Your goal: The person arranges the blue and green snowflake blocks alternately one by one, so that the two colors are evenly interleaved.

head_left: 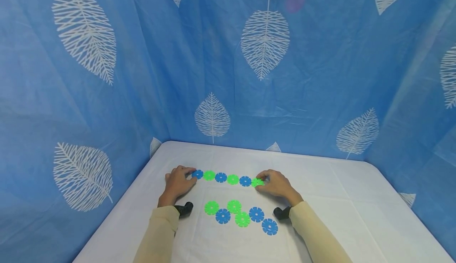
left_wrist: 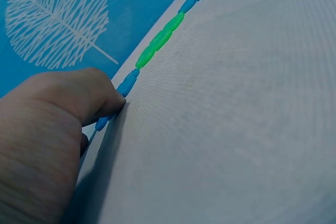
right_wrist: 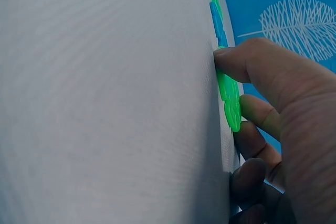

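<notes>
Nearest: two beige sleeves [head_left: 156, 235], arms stretched forward, a black wrist piece [head_left: 183, 209] at each cuff, two total. Between the wrists, six loose discs [head_left: 223, 216] lie flat on the white-covered table [head_left: 338, 215]: three green, three blue, notched rims, scattered, some touching or nearly so.

Beyond them, both hands low at the ends of a row of discs [head_left: 221, 177]. Row count six, three blue, three green, alternating, edge to edge; cannot tell if they interlock. Left hand [head_left: 177, 182] sits at the left end, thumb and forefinger narrowed, pinching the end blue disc [head_left: 197, 174]. Right hand [head_left: 276, 184] sits at the right end, thumb on the near edge and fingers at the far edge, pinching the end green disc [head_left: 257, 182]; its other fingers curl loosely below in the right wrist view. Twelve discs overall, six per colour.

Farthest: blue curtain [head_left: 313, 97] behind and at both sides of the table, white leaf prints [head_left: 265, 43], eleven showing, several cut off or partly hidden
</notes>
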